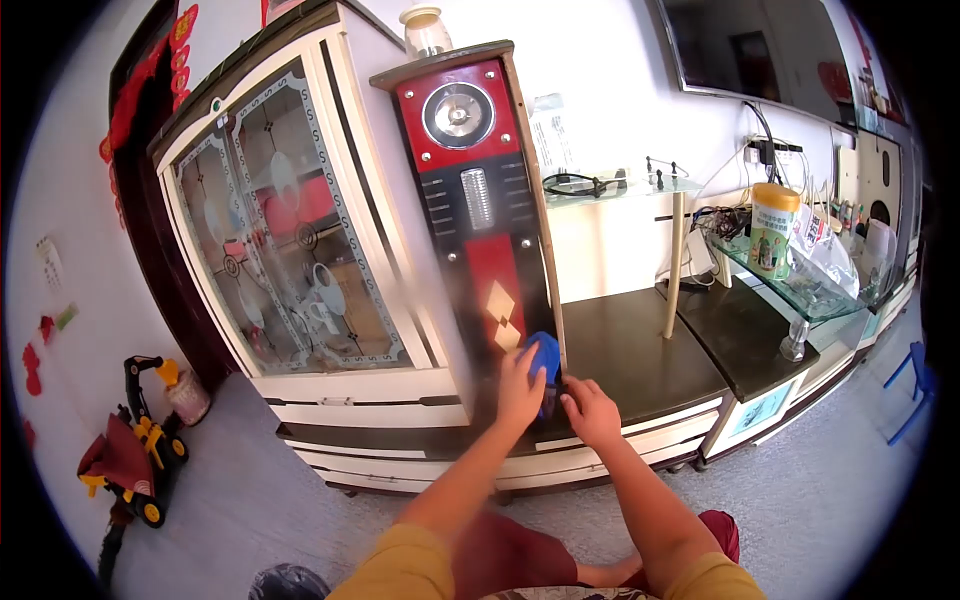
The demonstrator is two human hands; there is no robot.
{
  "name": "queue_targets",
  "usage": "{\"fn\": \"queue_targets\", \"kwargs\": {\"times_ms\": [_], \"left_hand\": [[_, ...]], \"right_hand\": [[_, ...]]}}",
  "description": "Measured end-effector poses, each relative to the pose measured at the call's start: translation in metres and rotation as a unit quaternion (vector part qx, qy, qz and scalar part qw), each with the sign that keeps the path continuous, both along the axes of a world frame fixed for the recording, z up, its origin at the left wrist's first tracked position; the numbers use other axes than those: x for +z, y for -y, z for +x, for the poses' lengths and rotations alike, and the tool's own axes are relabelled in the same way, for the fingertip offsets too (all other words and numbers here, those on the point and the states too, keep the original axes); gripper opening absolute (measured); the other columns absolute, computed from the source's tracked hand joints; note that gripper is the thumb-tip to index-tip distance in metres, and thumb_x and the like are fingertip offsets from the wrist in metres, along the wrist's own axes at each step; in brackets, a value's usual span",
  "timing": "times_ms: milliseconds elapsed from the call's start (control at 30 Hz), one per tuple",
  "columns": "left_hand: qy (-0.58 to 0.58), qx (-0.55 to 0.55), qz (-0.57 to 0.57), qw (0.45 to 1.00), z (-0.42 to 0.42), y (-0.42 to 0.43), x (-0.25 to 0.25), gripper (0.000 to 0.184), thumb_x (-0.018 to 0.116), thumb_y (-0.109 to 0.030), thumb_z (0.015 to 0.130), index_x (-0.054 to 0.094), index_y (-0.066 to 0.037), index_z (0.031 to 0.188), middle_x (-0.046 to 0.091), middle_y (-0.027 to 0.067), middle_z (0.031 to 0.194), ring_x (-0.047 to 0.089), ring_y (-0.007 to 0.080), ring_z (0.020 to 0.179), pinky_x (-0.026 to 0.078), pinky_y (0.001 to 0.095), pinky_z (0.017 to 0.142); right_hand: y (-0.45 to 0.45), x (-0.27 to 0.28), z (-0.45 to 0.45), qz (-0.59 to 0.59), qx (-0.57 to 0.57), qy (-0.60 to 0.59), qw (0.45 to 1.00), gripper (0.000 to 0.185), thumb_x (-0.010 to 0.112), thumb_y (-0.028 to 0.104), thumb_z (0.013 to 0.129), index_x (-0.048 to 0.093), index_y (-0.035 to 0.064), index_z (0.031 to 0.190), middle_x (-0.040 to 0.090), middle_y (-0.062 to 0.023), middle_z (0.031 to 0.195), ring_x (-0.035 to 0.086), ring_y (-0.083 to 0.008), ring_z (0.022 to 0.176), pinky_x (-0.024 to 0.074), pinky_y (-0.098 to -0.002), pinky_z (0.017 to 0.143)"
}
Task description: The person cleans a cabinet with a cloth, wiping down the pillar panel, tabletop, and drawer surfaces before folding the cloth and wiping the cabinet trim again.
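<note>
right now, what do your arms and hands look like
The left hand and right hand are both bare, with no gloves, and no watch or bracelet shows on either wrist. The mustard-yellow sleeves look plain and end around the elbows, leaving the forearms uncovered. No cables run along the arms.

The left hand [520, 388] covers part of the blue object [544, 360] at its fingers, too blurred to identify, and hides the lower end of the tower speaker [482, 215] behind it. Up and to the right of the right hand [592, 412], the wall television [765, 55] is cut off by the top edge, and the small print on the yellow-lidded canister [772, 235] is illegible.
</note>
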State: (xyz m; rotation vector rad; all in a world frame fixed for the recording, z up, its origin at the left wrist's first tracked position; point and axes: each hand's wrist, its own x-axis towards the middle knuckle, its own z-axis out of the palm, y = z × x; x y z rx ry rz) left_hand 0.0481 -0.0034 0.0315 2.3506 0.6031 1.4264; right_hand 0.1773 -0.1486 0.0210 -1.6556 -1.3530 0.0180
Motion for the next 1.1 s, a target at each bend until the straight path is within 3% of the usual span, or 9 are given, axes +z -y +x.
{"fn": "queue_targets", "kwargs": {"times_ms": [100,167,200,300,333,400,600,833,1100], "left_hand": [[0.141,-0.156,-0.198,0.958,0.007,0.015,-0.013,0.056,0.062,-0.030,0.110,0.049,-0.007,0.159,0.053,0.0134,0.151,0.052,0.0290,0.138,0.038,0.0402,0.121],[0.249,-0.349,-0.448,0.785,0.007,0.048,0.005,0.061,0.052,-0.041,0.115,0.043,-0.004,0.163,0.051,0.0103,0.156,0.049,0.0234,0.143,0.033,0.0387,0.124],[0.249,-0.399,-0.446,0.761,0.008,0.049,0.010,0.068,0.042,-0.050,0.117,0.036,-0.002,0.166,0.047,0.0070,0.159,0.043,0.0203,0.148,0.030,0.0392,0.126],[0.242,-0.384,-0.384,0.804,-0.001,0.054,0.051,0.066,0.042,-0.047,0.118,0.037,-0.001,0.165,0.049,0.0086,0.158,0.043,0.0213,0.149,0.030,0.0398,0.126],[0.215,-0.266,-0.226,0.912,0.007,0.027,0.027,0.060,0.043,-0.041,0.117,0.042,0.000,0.162,0.051,0.0138,0.158,0.046,0.0274,0.148,0.033,0.0425,0.125],[0.118,-0.061,-0.092,0.987,-0.011,0.021,0.030,0.055,0.047,-0.033,0.115,0.046,0.000,0.159,0.051,0.0184,0.157,0.047,0.0330,0.147,0.035,0.0454,0.124],[-0.075,0.166,0.062,0.981,-0.035,0.005,-0.009,0.072,0.073,-0.006,0.090,0.046,0.001,0.157,0.031,0.0237,0.170,0.038,0.0481,0.148,0.038,0.0532,0.122],[-0.101,0.174,0.066,0.977,-0.033,0.016,0.003,0.080,0.074,-0.001,0.084,0.042,0.006,0.157,0.028,0.0273,0.170,0.035,0.0514,0.150,0.037,0.0561,0.123],[-0.029,0.153,-0.001,0.988,-0.032,0.000,-0.020,0.072,0.069,-0.004,0.092,0.042,0.003,0.158,0.035,0.0265,0.165,0.042,0.0486,0.146,0.041,0.0527,0.119]], "right_hand": [[-0.015,-0.013,0.004,0.137,0.127,-0.088,0.978,0.074,0.076,0.021,0.098,0.043,0.0087,0.163,0.054,-0.0215,0.156,0.050,-0.0397,0.147,0.0461,-0.0465,0.119],[-0.022,-0.016,-0.010,0.195,0.234,-0.142,0.942,0.090,0.078,0.009,0.093,0.030,0.0082,0.169,0.035,-0.0213,0.171,0.031,-0.0367,0.160,0.0348,-0.0444,0.127],[-0.019,0.000,-0.014,0.213,0.167,-0.090,0.958,0.083,0.075,0.000,0.093,0.037,0.0079,0.167,0.039,-0.0186,0.170,0.046,-0.0296,0.153,0.0446,-0.0405,0.119],[-0.015,0.051,-0.014,0.161,0.122,-0.139,0.969,0.079,0.066,-0.013,0.087,0.047,0.0067,0.161,0.057,-0.0173,0.157,0.055,-0.0277,0.146,0.0450,-0.0394,0.119],[-0.020,0.067,-0.016,0.213,0.092,-0.098,0.968,0.076,0.059,-0.019,0.079,0.060,0.0068,0.150,0.068,-0.0166,0.144,0.062,-0.0303,0.140,0.0462,-0.0385,0.118],[-0.032,0.105,-0.012,0.280,0.048,0.074,0.956,0.074,0.063,-0.015,0.074,0.065,0.0107,0.143,0.067,-0.0182,0.143,0.064,-0.0403,0.133,0.0518,-0.0442,0.115],[-0.088,0.225,-0.011,0.363,-0.156,0.306,0.866,0.058,0.069,0.002,0.082,0.074,0.0263,0.134,0.066,-0.0041,0.136,0.063,-0.0320,0.106,0.0540,-0.0416,0.091],[-0.121,0.146,-0.031,0.289,-0.154,0.356,0.875,0.043,0.072,0.016,0.083,0.079,0.0286,0.124,0.064,-0.0004,0.130,0.061,-0.0292,0.103,0.0520,-0.0398,0.084],[-0.101,0.048,-0.028,0.190,-0.091,0.315,0.925,0.048,0.073,0.002,0.074,0.080,0.0297,0.112,0.065,-0.0007,0.124,0.062,-0.0331,0.103,0.0610,-0.0401,0.080]]}}
